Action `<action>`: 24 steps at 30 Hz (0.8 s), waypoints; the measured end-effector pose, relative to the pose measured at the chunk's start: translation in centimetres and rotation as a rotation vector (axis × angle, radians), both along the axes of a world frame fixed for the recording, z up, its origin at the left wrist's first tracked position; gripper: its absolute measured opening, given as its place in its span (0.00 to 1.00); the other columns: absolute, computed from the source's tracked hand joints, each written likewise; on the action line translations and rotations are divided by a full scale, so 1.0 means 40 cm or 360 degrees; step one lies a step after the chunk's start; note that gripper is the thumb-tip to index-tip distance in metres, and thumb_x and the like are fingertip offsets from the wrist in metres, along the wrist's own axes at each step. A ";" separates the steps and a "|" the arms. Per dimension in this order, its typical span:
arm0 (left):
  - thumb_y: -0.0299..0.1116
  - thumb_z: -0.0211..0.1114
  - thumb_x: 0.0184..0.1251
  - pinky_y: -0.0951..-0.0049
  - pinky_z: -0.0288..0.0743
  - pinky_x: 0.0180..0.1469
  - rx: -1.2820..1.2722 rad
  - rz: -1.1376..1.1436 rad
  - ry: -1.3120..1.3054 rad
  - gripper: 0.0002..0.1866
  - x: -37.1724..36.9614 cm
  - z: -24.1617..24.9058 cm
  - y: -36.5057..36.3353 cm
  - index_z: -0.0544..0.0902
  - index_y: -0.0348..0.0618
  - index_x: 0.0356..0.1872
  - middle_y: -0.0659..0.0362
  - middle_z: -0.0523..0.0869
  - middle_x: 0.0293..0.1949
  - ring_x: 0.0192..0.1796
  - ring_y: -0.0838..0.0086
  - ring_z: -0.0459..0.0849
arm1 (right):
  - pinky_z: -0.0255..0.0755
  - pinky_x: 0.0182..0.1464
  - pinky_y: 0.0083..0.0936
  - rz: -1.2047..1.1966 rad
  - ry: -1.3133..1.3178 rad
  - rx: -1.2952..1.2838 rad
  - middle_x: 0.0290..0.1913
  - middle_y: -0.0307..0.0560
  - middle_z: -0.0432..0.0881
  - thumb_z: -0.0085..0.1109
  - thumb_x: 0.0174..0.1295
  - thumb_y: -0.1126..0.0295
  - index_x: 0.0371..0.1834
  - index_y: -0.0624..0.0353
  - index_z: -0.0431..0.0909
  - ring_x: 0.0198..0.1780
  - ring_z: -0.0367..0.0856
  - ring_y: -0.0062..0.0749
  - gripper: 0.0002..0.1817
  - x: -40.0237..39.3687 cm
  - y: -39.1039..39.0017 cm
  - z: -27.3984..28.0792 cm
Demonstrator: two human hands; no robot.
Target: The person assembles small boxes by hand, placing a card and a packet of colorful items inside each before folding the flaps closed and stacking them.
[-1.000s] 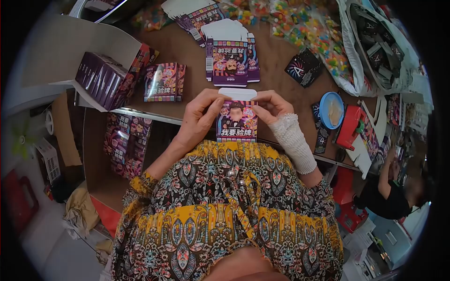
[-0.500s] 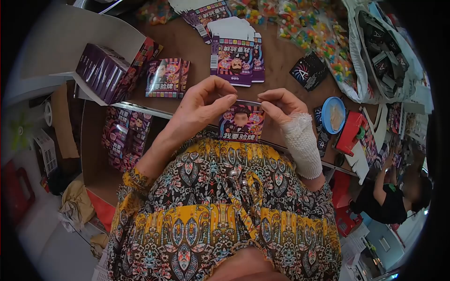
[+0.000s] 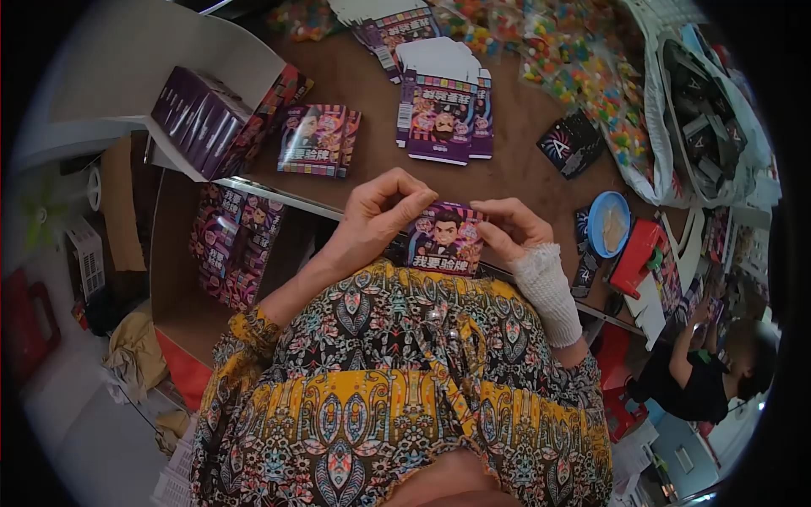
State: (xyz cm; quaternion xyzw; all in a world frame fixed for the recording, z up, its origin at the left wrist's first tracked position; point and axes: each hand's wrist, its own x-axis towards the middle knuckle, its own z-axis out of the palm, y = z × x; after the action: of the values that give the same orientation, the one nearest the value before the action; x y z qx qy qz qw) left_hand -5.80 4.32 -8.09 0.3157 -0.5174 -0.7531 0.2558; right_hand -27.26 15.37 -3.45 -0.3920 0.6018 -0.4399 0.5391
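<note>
Since half a second ago the white top flap of the small printed box [image 3: 445,241] has gone down out of sight, and both my hands have dropped closer to my lap; my left hand [image 3: 378,218] now pinches the box's upper left corner, thumb and fingers pressed together on it; my right hand [image 3: 507,230], wrist wrapped in white gauze, clamps the upper right corner the same way; the box sits upright between them at the near edge of the counter [image 3: 524,173], just above my patterned dress. My grip is only on the corners, so too hard a squeeze could crease the thin card, and the flap may spring back if it is not tucked fully. Its front shows a cartoon figure and the characters 我要验牌; flat unfolded cartons [image 3: 445,118] farther up the counter carry the same print, turned the other way.
</note>
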 end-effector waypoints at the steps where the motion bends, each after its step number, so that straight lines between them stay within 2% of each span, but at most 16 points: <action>1: 0.32 0.66 0.76 0.85 0.72 0.42 0.0048 -0.0052 -0.0015 0.08 0.004 -0.004 0.007 0.82 0.38 0.43 0.69 0.83 0.37 0.39 0.89 0.77 | 0.79 0.49 0.17 -0.0104 -0.0309 0.0292 0.44 0.38 0.84 0.62 0.71 0.74 0.56 0.59 0.80 0.44 0.82 0.17 0.12 0.005 0.006 0.001; 3: 0.32 0.65 0.77 0.84 0.74 0.43 0.0147 -0.0058 0.0044 0.07 0.008 -0.004 0.016 0.82 0.39 0.45 0.70 0.84 0.37 0.40 0.89 0.79 | 0.80 0.49 0.18 -0.0055 -0.0313 0.0298 0.45 0.38 0.84 0.62 0.72 0.73 0.57 0.60 0.79 0.44 0.82 0.16 0.13 -0.005 0.006 -0.013; 6: 0.30 0.64 0.77 0.80 0.76 0.47 0.0216 -0.0104 0.0063 0.07 0.027 0.006 0.001 0.82 0.37 0.48 0.65 0.84 0.42 0.45 0.85 0.81 | 0.80 0.48 0.18 -0.0001 -0.0226 0.0294 0.44 0.38 0.85 0.62 0.72 0.74 0.56 0.60 0.79 0.45 0.82 0.17 0.12 0.000 -0.021 -0.014; 8: 0.27 0.64 0.75 0.75 0.77 0.51 -0.0639 0.0140 -0.0210 0.09 0.034 0.062 -0.028 0.81 0.35 0.51 0.57 0.83 0.51 0.50 0.79 0.82 | 0.81 0.47 0.20 0.0005 -0.0010 0.0042 0.43 0.39 0.85 0.61 0.72 0.74 0.54 0.60 0.78 0.44 0.83 0.18 0.11 0.001 -0.068 -0.028; 9: 0.24 0.65 0.72 0.69 0.76 0.57 -0.0579 0.0353 -0.0101 0.13 0.037 0.091 -0.040 0.80 0.34 0.54 0.50 0.80 0.58 0.57 0.70 0.81 | 0.81 0.47 0.21 -0.0021 -0.0009 -0.0055 0.42 0.41 0.85 0.60 0.72 0.74 0.53 0.61 0.78 0.44 0.83 0.20 0.10 0.015 -0.108 -0.027; 11: 0.24 0.67 0.69 0.66 0.75 0.61 -0.1309 0.0532 -0.0402 0.15 0.081 0.161 -0.083 0.80 0.36 0.56 0.49 0.80 0.60 0.61 0.64 0.81 | 0.82 0.47 0.22 -0.0021 -0.0135 -0.0022 0.43 0.44 0.86 0.61 0.72 0.74 0.53 0.63 0.77 0.44 0.84 0.22 0.10 0.061 -0.193 -0.028; 12: 0.25 0.69 0.66 0.60 0.70 0.66 -0.1551 0.0438 -0.0512 0.18 0.109 0.181 -0.096 0.79 0.39 0.57 0.50 0.80 0.62 0.66 0.58 0.78 | 0.82 0.47 0.24 -0.0036 -0.0198 -0.0064 0.43 0.47 0.87 0.61 0.71 0.73 0.53 0.63 0.76 0.44 0.85 0.24 0.11 0.107 -0.236 -0.013; 13: 0.25 0.69 0.66 0.60 0.70 0.66 -0.1563 0.0439 -0.0491 0.18 0.119 0.183 -0.100 0.79 0.39 0.57 0.50 0.80 0.62 0.66 0.58 0.78 | 0.81 0.47 0.24 0.0034 -0.0193 -0.0156 0.43 0.48 0.87 0.61 0.71 0.73 0.54 0.62 0.76 0.44 0.85 0.25 0.11 0.143 -0.279 -0.026; 15: 0.26 0.71 0.62 0.55 0.65 0.70 -0.1952 0.0146 -0.1118 0.22 0.132 0.171 -0.108 0.80 0.43 0.58 0.52 0.79 0.64 0.69 0.54 0.74 | 0.80 0.48 0.25 0.0159 -0.0165 -0.0297 0.44 0.50 0.86 0.61 0.70 0.73 0.54 0.60 0.77 0.45 0.86 0.29 0.12 0.198 -0.355 -0.068; 16: 0.27 0.72 0.60 0.53 0.61 0.73 -0.1845 0.0195 -0.1145 0.24 0.136 0.123 -0.116 0.80 0.46 0.59 0.54 0.77 0.66 0.72 0.51 0.71 | 0.80 0.48 0.25 0.0155 -0.0155 -0.0306 0.44 0.50 0.86 0.61 0.70 0.73 0.54 0.60 0.77 0.45 0.86 0.29 0.12 0.196 -0.360 -0.077; 18: 0.27 0.73 0.60 0.53 0.61 0.73 -0.1910 0.0213 -0.1196 0.24 0.165 0.049 -0.139 0.80 0.46 0.59 0.54 0.76 0.68 0.73 0.51 0.70 | 0.80 0.47 0.28 0.0098 0.0490 -0.0513 0.46 0.50 0.85 0.62 0.68 0.73 0.54 0.59 0.79 0.45 0.87 0.35 0.13 0.180 -0.376 -0.094; 19: 0.27 0.73 0.60 0.53 0.61 0.73 -0.1958 0.0226 -0.1257 0.23 0.170 0.031 -0.152 0.80 0.47 0.59 0.53 0.75 0.69 0.74 0.51 0.69 | 0.79 0.48 0.34 0.0083 0.0914 -0.0639 0.48 0.50 0.83 0.64 0.64 0.73 0.55 0.57 0.80 0.47 0.85 0.43 0.15 0.139 -0.378 -0.119; 21: 0.26 0.73 0.59 0.53 0.61 0.74 -0.1930 0.0227 -0.1229 0.23 0.164 0.036 -0.143 0.81 0.47 0.57 0.53 0.76 0.69 0.74 0.51 0.69 | 0.77 0.53 0.38 -0.0058 0.1572 -0.0928 0.49 0.49 0.83 0.64 0.62 0.71 0.55 0.56 0.80 0.50 0.83 0.47 0.16 0.069 -0.386 -0.117; 22: 0.26 0.72 0.60 0.52 0.62 0.73 -0.1916 0.0275 -0.1139 0.21 0.155 0.046 -0.135 0.82 0.46 0.56 0.52 0.76 0.68 0.74 0.50 0.69 | 0.74 0.54 0.39 -0.0056 0.1886 -0.0869 0.49 0.47 0.83 0.66 0.60 0.69 0.55 0.54 0.81 0.52 0.82 0.43 0.18 0.043 -0.391 -0.130; 24: 0.27 0.72 0.61 0.51 0.64 0.72 -0.1892 0.0254 -0.0872 0.19 0.116 0.091 -0.113 0.82 0.44 0.54 0.50 0.77 0.66 0.73 0.49 0.70 | 0.73 0.53 0.38 -0.0018 0.2033 -0.0804 0.48 0.46 0.83 0.66 0.60 0.69 0.55 0.53 0.81 0.51 0.82 0.41 0.19 0.004 -0.392 -0.172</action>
State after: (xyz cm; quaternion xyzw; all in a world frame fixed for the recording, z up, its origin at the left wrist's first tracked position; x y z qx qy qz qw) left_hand -1.16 -0.22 -4.43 0.3383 -0.8665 -0.2103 0.3008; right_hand -27.08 -0.30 -10.34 -0.6850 0.6827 -0.2522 -0.0317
